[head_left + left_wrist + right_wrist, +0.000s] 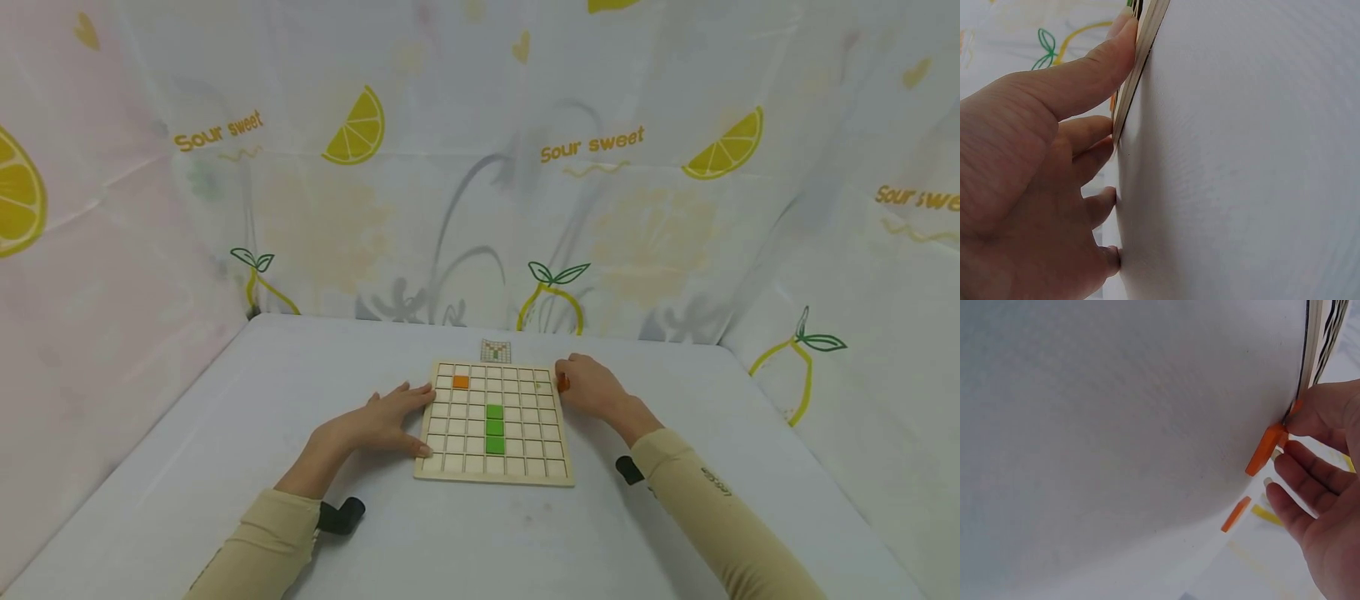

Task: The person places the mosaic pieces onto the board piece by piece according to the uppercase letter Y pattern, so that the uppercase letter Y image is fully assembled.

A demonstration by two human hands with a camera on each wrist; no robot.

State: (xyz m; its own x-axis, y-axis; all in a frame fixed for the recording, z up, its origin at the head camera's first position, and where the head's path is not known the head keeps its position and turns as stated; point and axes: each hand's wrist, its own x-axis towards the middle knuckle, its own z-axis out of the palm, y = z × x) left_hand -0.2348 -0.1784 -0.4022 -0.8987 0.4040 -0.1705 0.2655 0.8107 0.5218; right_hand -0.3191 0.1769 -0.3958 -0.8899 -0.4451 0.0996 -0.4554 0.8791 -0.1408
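A wooden grid board [453, 468] lies on the white table. One orange tile [461, 382] sits in a cell near its far left, and three green tiles [495, 428] stand in a column near the middle. My left hand [382, 421] rests against the board's left edge, fingers spread, thumb near the front corner. Beside the far right edge, my right hand [592, 388] pinches at an orange tile between thumb and fingers; the fingers partly hide it. The right wrist view shows an orange square tile [1263, 450] by the fingertips and another orange tile [1235, 514] farther off.
Just behind the board lies a small card [496, 352] printed with a coloured grid pattern. A white cloth [480, 208] with lemon prints hangs behind and at both sides of the table [480, 542]. Each wrist carries a black device [342, 516].
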